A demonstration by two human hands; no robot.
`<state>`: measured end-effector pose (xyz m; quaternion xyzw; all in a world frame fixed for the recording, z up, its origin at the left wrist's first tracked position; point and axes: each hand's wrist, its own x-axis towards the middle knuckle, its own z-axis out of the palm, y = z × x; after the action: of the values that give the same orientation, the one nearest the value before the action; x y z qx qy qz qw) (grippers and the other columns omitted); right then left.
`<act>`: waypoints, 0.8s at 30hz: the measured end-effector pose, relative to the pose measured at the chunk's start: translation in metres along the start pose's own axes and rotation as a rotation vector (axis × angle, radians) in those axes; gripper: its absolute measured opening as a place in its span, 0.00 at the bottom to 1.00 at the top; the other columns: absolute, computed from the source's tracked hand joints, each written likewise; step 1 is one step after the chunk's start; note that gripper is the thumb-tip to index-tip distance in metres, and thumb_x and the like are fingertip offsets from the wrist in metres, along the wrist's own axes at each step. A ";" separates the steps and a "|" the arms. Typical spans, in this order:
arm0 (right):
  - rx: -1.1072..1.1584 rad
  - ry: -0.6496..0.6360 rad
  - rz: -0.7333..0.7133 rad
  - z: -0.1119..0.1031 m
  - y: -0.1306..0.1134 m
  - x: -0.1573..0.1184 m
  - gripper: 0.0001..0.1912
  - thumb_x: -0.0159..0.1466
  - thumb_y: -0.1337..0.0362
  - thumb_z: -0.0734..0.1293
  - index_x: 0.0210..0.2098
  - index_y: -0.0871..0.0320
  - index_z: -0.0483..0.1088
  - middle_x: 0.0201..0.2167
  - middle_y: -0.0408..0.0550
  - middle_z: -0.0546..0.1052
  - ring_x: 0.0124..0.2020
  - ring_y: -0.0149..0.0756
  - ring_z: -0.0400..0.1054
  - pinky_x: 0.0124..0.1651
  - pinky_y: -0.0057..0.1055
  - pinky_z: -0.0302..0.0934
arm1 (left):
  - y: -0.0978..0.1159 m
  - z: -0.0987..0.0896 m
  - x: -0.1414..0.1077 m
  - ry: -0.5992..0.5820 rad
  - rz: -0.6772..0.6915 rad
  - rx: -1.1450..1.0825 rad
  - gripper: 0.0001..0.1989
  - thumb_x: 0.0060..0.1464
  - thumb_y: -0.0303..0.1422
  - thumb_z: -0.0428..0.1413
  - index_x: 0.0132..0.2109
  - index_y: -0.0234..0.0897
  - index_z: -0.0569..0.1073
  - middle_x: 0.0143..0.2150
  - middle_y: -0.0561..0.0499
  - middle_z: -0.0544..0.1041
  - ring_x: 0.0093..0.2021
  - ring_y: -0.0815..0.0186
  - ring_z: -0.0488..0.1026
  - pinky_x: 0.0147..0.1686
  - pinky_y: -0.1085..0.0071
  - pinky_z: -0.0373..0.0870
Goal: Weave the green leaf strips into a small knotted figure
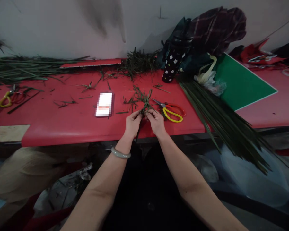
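Observation:
Between my two hands is a bundle of green leaf strips (146, 102), knotted or woven together, with loose ends fanning out away from me. My left hand (134, 122) pinches its near end from the left, and a dark strip hangs down beside the thumb. From the other side my right hand (155, 121) grips it with bent fingers close to the left ones. Just right of my right hand lies a pair of scissors (172, 113) with one red and one yellow handle, blades toward the bundle. Leaf scraps (131, 102) are scattered beyond my left hand.
A phone (104, 104) lies left of my hands on the red-covered table (69, 128). Long leaves (219, 122) overhang the front edge at right. Behind stand a flowered tumbler (174, 59) and a clippings heap (141, 62). More scissors (12, 98) and leaves (26, 69) lie left.

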<state>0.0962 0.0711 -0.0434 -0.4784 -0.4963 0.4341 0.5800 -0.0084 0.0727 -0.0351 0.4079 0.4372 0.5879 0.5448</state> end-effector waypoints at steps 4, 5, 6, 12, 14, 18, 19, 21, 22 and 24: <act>-0.004 0.019 -0.045 0.000 -0.007 -0.002 0.12 0.55 0.55 0.62 0.30 0.57 0.67 0.23 0.41 0.68 0.22 0.26 0.62 0.27 0.26 0.60 | -0.004 -0.001 0.001 0.005 0.015 0.072 0.12 0.44 0.28 0.56 0.39 0.37 0.77 0.35 0.50 0.78 0.35 0.69 0.72 0.44 0.68 0.66; 0.006 0.013 -0.038 0.000 -0.009 -0.002 0.12 0.55 0.55 0.62 0.31 0.57 0.67 0.22 0.41 0.68 0.20 0.26 0.61 0.25 0.25 0.59 | -0.005 -0.002 0.001 0.002 0.016 0.087 0.13 0.44 0.28 0.56 0.40 0.36 0.76 0.35 0.50 0.78 0.35 0.69 0.72 0.44 0.68 0.66; 0.009 0.010 -0.029 0.001 -0.010 -0.002 0.11 0.56 0.56 0.62 0.31 0.57 0.67 0.21 0.40 0.68 0.19 0.25 0.60 0.25 0.25 0.59 | -0.006 -0.002 0.001 -0.001 0.020 0.105 0.13 0.44 0.29 0.55 0.40 0.36 0.76 0.35 0.50 0.78 0.35 0.69 0.72 0.43 0.68 0.66; -0.081 0.064 -0.042 0.003 -0.007 0.002 0.12 0.56 0.59 0.62 0.37 0.58 0.67 0.26 0.43 0.72 0.22 0.27 0.63 0.28 0.28 0.61 | -0.004 -0.001 0.000 -0.037 0.071 0.192 0.12 0.46 0.29 0.54 0.39 0.37 0.77 0.36 0.49 0.78 0.37 0.66 0.72 0.44 0.68 0.66; -0.162 0.048 -0.101 0.003 -0.005 0.003 0.12 0.57 0.60 0.61 0.38 0.57 0.68 0.30 0.46 0.73 0.27 0.30 0.66 0.34 0.30 0.63 | -0.003 -0.001 0.000 -0.045 0.076 0.209 0.11 0.47 0.29 0.54 0.38 0.36 0.77 0.36 0.48 0.78 0.37 0.65 0.72 0.43 0.68 0.66; -0.344 0.024 -0.258 0.001 -0.008 0.002 0.12 0.58 0.66 0.58 0.36 0.57 0.71 0.35 0.49 0.73 0.39 0.34 0.67 0.45 0.32 0.61 | -0.001 0.000 0.000 -0.040 0.106 0.319 0.11 0.47 0.27 0.52 0.38 0.36 0.77 0.37 0.48 0.78 0.38 0.64 0.73 0.44 0.67 0.66; -0.372 0.006 -0.281 0.001 -0.009 0.002 0.12 0.58 0.67 0.57 0.36 0.57 0.71 0.35 0.49 0.73 0.39 0.34 0.67 0.46 0.33 0.61 | 0.000 0.000 0.000 -0.038 0.115 0.351 0.11 0.48 0.27 0.52 0.38 0.36 0.77 0.37 0.47 0.78 0.38 0.64 0.73 0.44 0.67 0.66; -0.407 -0.031 -0.306 0.001 -0.011 0.001 0.13 0.57 0.67 0.58 0.38 0.57 0.71 0.35 0.49 0.72 0.39 0.35 0.67 0.45 0.33 0.62 | 0.001 0.000 0.000 -0.032 0.123 0.407 0.12 0.48 0.26 0.51 0.38 0.35 0.76 0.37 0.47 0.77 0.38 0.64 0.72 0.43 0.67 0.66; -0.417 -0.041 -0.313 0.001 -0.011 0.001 0.12 0.57 0.65 0.60 0.39 0.57 0.71 0.36 0.50 0.72 0.39 0.35 0.67 0.45 0.33 0.62 | 0.002 0.000 -0.001 -0.028 0.124 0.434 0.12 0.48 0.26 0.50 0.38 0.34 0.76 0.37 0.47 0.77 0.38 0.64 0.72 0.42 0.67 0.67; -0.415 -0.034 -0.312 0.001 -0.010 0.001 0.12 0.55 0.63 0.62 0.38 0.57 0.71 0.35 0.49 0.72 0.39 0.35 0.67 0.44 0.34 0.62 | 0.003 0.000 -0.001 -0.025 0.132 0.490 0.12 0.48 0.26 0.49 0.38 0.34 0.76 0.37 0.47 0.77 0.38 0.65 0.72 0.42 0.67 0.67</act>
<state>0.0955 0.0702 -0.0330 -0.4973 -0.6521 0.2363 0.5211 -0.0088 0.0713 -0.0320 0.5628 0.5322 0.4935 0.3956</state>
